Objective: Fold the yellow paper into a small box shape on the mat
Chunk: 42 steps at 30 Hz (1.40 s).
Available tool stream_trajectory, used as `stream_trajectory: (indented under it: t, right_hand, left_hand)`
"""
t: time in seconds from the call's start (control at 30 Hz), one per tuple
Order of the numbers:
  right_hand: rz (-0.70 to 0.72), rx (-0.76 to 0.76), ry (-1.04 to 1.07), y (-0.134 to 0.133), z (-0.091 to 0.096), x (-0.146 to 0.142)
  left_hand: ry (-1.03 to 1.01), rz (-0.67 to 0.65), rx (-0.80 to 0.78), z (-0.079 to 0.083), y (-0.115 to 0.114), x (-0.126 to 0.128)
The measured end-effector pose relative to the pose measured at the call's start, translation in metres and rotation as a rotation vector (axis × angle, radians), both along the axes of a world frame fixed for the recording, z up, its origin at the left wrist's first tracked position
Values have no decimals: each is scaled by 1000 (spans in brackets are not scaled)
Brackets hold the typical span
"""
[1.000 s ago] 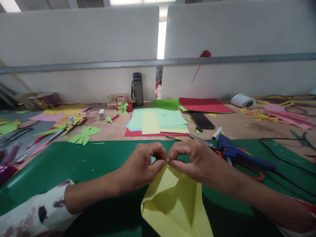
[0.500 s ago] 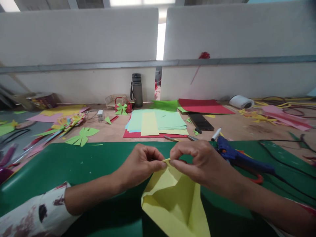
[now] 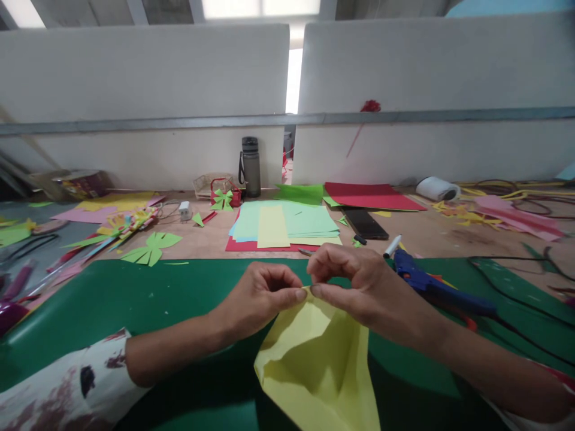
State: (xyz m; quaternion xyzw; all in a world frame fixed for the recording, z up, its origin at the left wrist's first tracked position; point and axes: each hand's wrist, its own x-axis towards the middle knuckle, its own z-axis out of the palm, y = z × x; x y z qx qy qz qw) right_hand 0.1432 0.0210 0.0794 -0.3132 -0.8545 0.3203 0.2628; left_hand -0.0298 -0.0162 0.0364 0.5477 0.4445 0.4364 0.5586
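Observation:
A folded yellow paper (image 3: 326,365), shaped like an open pouch, hangs below my hands over the green mat (image 3: 193,293). My left hand (image 3: 265,296) pinches its top edge between thumb and fingers. Close beside it, my right hand (image 3: 354,287) has its thumb at the same edge, with the index finger curled a little above; it grips the paper corner. The two thumb tips nearly meet. The lower end of the paper runs out of the bottom of the view.
Right of my hands lies a blue glue gun (image 3: 440,287) with its black cord. Beyond are stacked coloured sheets (image 3: 309,218), a phone (image 3: 365,223), a white marker (image 3: 392,246) and a dark bottle (image 3: 250,167). Green paper leaves (image 3: 155,246) and paper flowers (image 3: 128,221) lie left.
My right hand has lifted its index finger slightly, covering more of the scissors' tips behind. The paper has shifted a little and its opening looks rounder. The view has tilted up slightly.

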Motion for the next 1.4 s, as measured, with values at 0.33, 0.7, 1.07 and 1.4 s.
stream_trajectory:
  t: [0.33, 0.7, 1.07, 1.4]
  right_hand:
    - [20, -265, 84, 6, -5, 1]
    - [28, -279, 9, 13, -14, -1]
    - [123, -151, -200, 15, -7, -2]
    - [119, -360, -110, 26, -13, 1]
  left_hand:
    - [3, -19, -50, -2, 5, -8]
    - [261, -44, 91, 3, 6, -4]
    - [330, -71, 84, 7, 4, -8]
    - [305, -53, 63, 5, 8, -8]
